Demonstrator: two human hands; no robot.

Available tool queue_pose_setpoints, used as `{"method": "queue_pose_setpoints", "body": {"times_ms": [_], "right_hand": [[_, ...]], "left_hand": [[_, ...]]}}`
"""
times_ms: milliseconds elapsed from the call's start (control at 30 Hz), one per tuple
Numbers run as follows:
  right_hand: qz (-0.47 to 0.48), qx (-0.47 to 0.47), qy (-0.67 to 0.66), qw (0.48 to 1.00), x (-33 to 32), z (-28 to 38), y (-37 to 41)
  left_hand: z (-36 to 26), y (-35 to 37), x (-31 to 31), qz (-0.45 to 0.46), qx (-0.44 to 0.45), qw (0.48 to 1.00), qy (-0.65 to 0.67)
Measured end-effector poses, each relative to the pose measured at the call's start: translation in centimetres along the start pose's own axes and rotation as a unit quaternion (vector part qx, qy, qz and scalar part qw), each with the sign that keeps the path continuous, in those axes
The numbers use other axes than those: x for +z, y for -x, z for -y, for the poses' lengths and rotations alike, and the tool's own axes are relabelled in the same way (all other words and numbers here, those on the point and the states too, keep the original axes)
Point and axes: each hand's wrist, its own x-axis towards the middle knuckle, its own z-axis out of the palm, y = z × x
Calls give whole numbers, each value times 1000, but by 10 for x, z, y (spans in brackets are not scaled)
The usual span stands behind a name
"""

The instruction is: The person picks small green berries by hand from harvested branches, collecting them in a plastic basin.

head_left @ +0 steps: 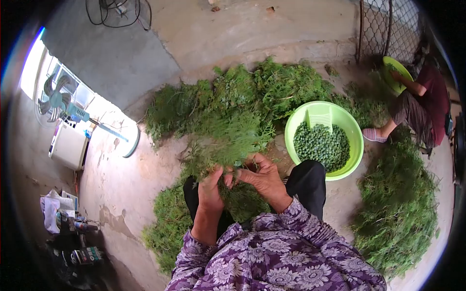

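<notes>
My left hand (211, 189) is closed round the stem of a leafy evergreen branch (225, 140), whose feathery foliage spreads forward and is partly smeared by motion. Close beside it, my right hand (267, 182) has thumb and fingers pinched together at the branch's base; what lies between the fingertips is hidden. To the right of my knees stands a light-green plastic basin (359, 138) with a ribbed washboard panel. Many small round green cones (320, 148) fill its lower part. More cut evergreen branches (291, 87) lie heaped just beyond my hands.
Another pile of branches (395, 208) lies on the right and one (170, 223) on the left. A seated person (434, 104) at far right reaches into a second green basin (398, 75). A standing fan (60, 99) is at left, near a white cabinet (69, 145).
</notes>
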Motion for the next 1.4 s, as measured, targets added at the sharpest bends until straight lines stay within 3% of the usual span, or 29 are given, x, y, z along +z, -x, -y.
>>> {"method": "queue_pose_setpoints", "body": {"times_ms": [100,167,267,400,700,767,967,1100,1167,1300,1400], "right_hand": [[11,-44,38,998,-2,-2,-4],[-2,-2,4,1000,2,5,-3],[-23,-10,17,1000,0,0,-4],[-51,-45,98,993,-4,-7,-4],[-82,27,110,990,-10,-6,-8],[-131,123,27,983,-9,-1,-7],[-123,178,2,976,-18,0,-11],[-148,182,22,972,-16,3,-11],[-72,149,76,983,-20,-3,-12],[-67,133,114,982,-27,-17,-16],[-104,199,57,973,-19,-9,-12]], "left_hand": [[1,1,3,11,-31,999,41],[4,1,4,-9,-40,998,48],[10,-2,1,50,-50,993,94],[16,-7,-2,-22,-84,989,119],[11,0,13,-37,-114,991,58],[12,0,12,-57,-116,990,63],[13,-2,13,-105,-128,984,63],[15,0,14,-100,-115,987,45],[16,0,13,-101,-111,988,43],[15,-4,1,-106,-99,988,57],[15,-6,-2,-131,-104,985,39]]}}
